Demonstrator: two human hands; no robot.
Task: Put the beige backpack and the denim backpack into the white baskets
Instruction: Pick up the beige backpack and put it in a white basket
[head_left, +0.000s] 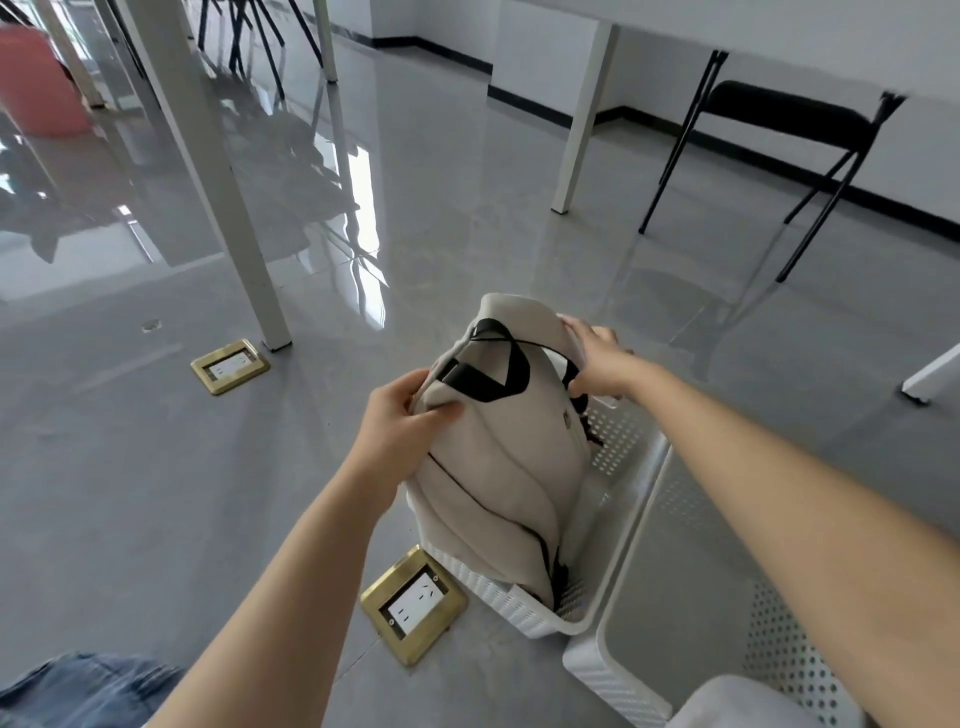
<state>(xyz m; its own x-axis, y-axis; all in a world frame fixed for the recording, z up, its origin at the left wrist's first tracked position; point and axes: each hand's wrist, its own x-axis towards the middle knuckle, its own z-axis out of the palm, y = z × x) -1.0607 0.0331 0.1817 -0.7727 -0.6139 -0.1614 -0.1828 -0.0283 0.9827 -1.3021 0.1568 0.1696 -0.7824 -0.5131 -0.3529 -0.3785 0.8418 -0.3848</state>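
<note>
Beige backpack (498, 467) x1 in far white basket (613, 519); both hands' fingers pinching its top; second basket (639, 670) adjacent, open.

The beige backpack (506, 467), black-strapped, stands tilted in the far white basket (618, 525), its top above the rim. The near white basket (613, 670) sits beside it on the floor. Denim backpack (78, 686) lies bottom-left.

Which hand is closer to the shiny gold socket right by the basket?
Left. The left hand grips the beige backpack on the side above the gold floor socket. The right hand holds the backpack's far top edge, farther from the socket.
</note>
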